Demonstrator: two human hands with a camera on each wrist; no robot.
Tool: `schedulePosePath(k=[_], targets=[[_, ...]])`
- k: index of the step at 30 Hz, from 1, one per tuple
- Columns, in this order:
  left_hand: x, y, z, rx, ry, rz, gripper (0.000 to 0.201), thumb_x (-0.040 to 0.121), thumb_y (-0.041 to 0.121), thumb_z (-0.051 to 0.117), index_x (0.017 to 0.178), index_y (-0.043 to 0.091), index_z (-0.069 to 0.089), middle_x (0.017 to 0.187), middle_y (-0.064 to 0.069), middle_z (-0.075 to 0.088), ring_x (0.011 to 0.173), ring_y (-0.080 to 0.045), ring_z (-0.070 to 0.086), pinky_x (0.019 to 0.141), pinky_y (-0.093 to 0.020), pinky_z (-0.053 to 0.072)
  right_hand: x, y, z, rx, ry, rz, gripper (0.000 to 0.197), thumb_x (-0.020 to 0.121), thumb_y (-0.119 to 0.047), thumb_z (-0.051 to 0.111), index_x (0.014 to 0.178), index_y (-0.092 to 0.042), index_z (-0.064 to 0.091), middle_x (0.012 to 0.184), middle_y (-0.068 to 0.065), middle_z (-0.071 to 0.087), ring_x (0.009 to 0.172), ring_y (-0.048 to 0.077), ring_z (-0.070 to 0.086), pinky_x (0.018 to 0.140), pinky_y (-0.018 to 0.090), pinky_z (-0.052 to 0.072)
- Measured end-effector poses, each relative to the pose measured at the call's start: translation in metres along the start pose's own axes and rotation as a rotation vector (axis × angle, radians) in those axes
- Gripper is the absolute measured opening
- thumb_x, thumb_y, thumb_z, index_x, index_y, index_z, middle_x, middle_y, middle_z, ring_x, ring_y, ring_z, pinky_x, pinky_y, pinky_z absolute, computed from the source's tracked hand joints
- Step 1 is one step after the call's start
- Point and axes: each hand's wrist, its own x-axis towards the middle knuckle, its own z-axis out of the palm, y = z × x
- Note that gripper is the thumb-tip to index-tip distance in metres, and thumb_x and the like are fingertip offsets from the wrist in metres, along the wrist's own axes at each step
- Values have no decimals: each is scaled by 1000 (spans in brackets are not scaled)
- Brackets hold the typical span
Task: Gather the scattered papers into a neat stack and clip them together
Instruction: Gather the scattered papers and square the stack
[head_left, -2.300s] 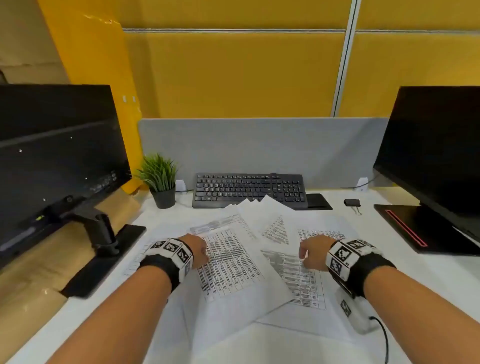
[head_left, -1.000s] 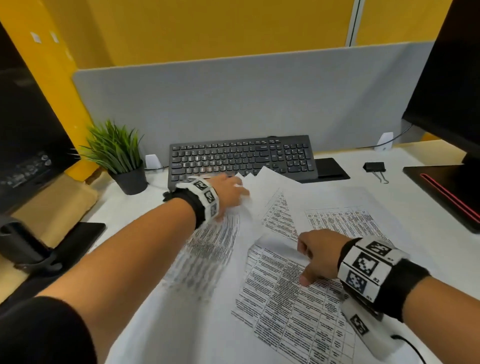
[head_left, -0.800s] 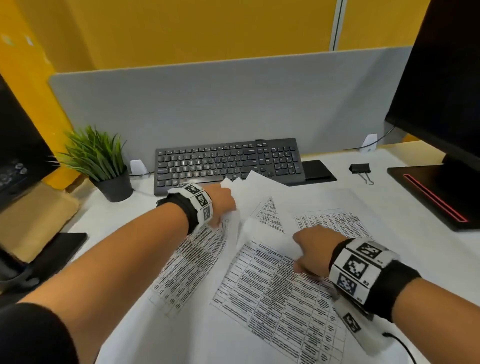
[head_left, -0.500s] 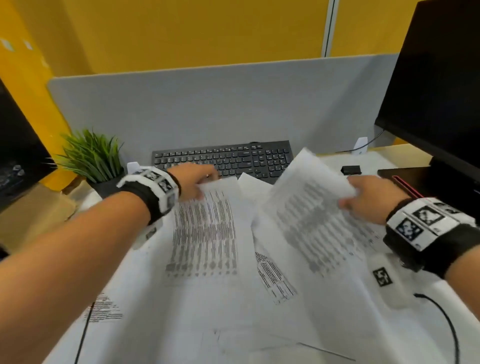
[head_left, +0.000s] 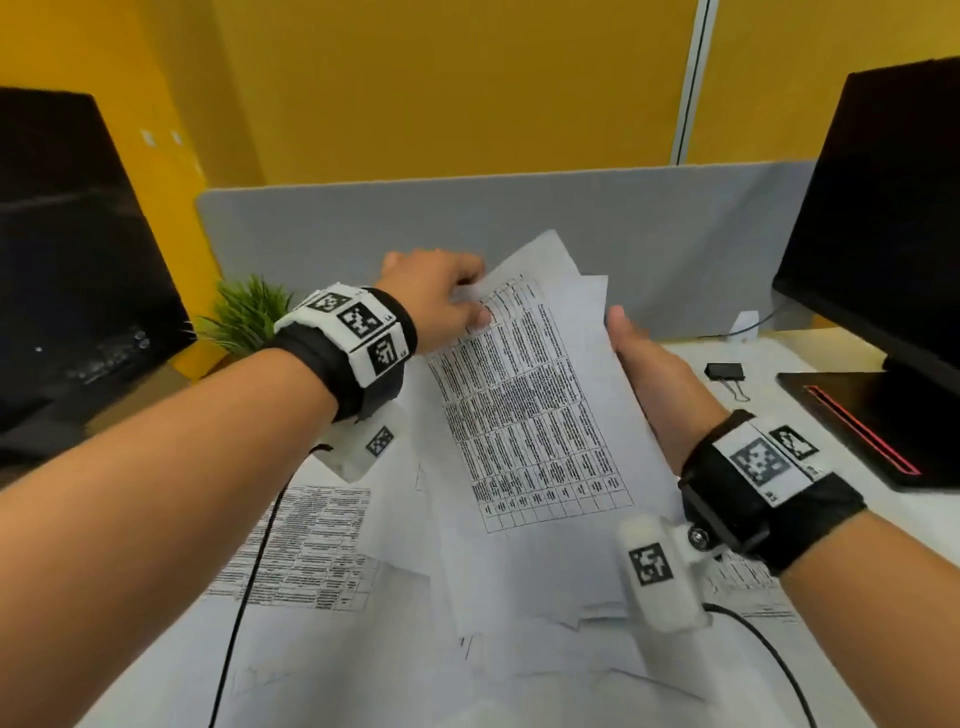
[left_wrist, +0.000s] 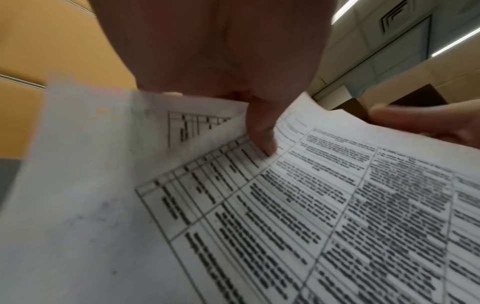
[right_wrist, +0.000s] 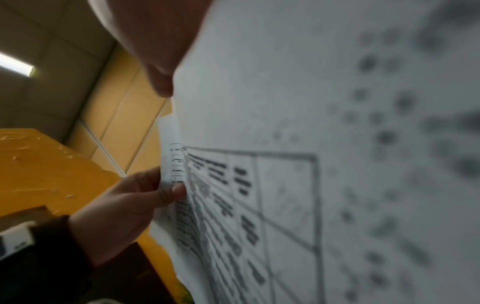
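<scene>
White papers (head_left: 530, 415) carry black printed grids. At twelve o'clock, a grey divider (head_left: 649, 223) under a yellow wall (head_left: 441, 88). Green plant (head_left: 244, 317) at ten o'clock; black clip (head_left: 724, 371) at two o'clock.

A sheaf of papers (head_left: 530, 395) is held tilted above the desk (head_left: 810, 525), between the left hand (head_left: 436, 306) at its far left corner and the right hand (head_left: 654, 384) along its right edge. More sheets (head_left: 306, 551) lie on the desk beneath and to the left of it. A binder clip (head_left: 724, 371) lies on the desk right of the right hand, near the right monitor (head_left: 883, 218). A plant (head_left: 244, 317) stands behind the left wrist, right of the left monitor (head_left: 72, 260). A divider panel (head_left: 675, 249) runs along the back of the desk.
</scene>
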Motion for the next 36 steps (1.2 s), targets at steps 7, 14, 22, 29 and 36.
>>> schedulePosePath(k=[7,14,22,29,36], targets=[[-19,-14,7,-138,248,-220,65,66,40,77,120,28,43,122,-1,48,123,-26,40,104,-45,30,4,10,3,-469,119,-323,30,80,-6,70,102,-24,61,101,-9,69,94,7,67,80,25,52],[-79,-50,39,-1398,56,-473,104,28,47,90,119,12,56,111,-3,70,94,-18,69,69,-31,57,12,-7,1,69,-169,-221,39,68,-9,66,106,-12,59,95,5,73,83,20,71,72,34,59],[-131,-95,59,-733,219,-724,26,85,11,62,110,14,60,110,-11,65,99,-31,61,91,-45,46,54,41,-56,-1083,293,250,59,79,-45,69,125,-13,51,119,10,59,103,26,59,89,34,46],[-164,-124,57,-605,220,-945,32,89,10,54,121,10,54,116,-18,61,95,-32,56,91,-47,42,15,57,-107,-1543,290,781,88,83,-56,56,141,5,29,138,20,46,131,26,43,102,30,36],[-167,-116,56,-744,239,-978,35,89,8,53,123,15,53,115,-9,58,100,-32,52,91,-45,38,20,65,-134,-1632,254,754,80,83,-62,51,140,-8,37,139,12,47,124,24,49,105,33,39]])
